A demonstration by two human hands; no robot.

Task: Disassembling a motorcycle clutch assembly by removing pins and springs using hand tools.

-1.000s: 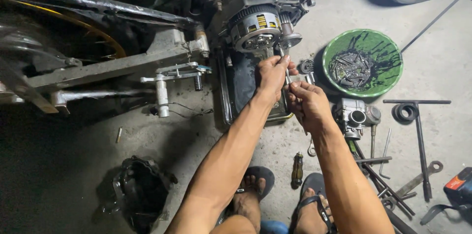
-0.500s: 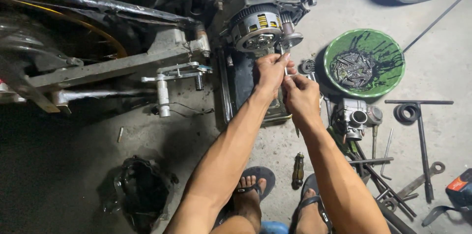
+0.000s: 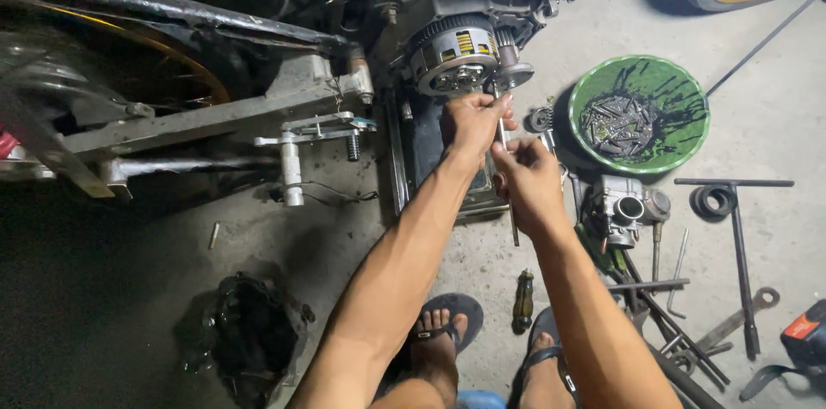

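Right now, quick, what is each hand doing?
Left hand: closed around the upper part of a thin metal rod, just below the clutch assembly.
Right hand: closed on the same rod, lower down.

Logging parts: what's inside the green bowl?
The green bowl holds a heap of dark, oily bolts and small metal parts. Whatever lies beneath the heap is covered; single pieces are too small to tell.
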